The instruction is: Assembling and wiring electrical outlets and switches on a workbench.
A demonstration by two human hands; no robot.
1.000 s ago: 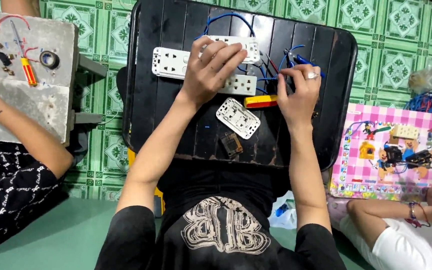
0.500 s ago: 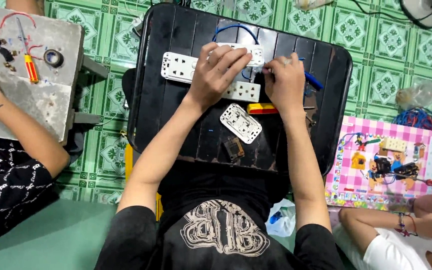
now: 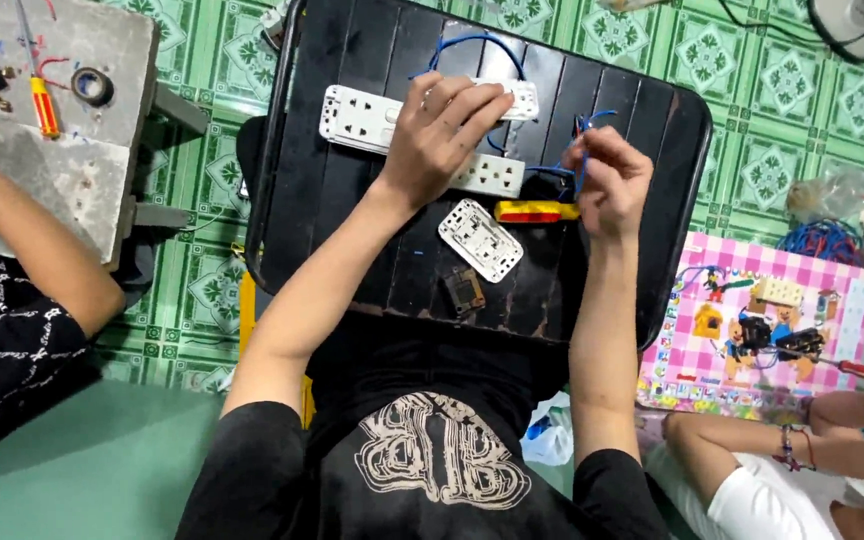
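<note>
Pinched shut, the right hand (image 3: 607, 180) holds a loop of blue wire (image 3: 580, 150) lifted off the black tray (image 3: 352, 250), near its far right corner, apparently so the strand stays clear of the parts. Spread flat, the left hand (image 3: 442, 135) presses the white socket strip (image 3: 367, 118) down near the tray's far edge, seemingly steadying it. A yellow-and-red screwdriver (image 3: 535, 211) and a white switch plate (image 3: 480, 240) lie near the tray's middle.

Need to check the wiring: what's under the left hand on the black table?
The left hand presses on a long white socket panel, with blue wire looping behind it. The panel's middle is covered by the hand, so its connections cannot be seen.
</note>
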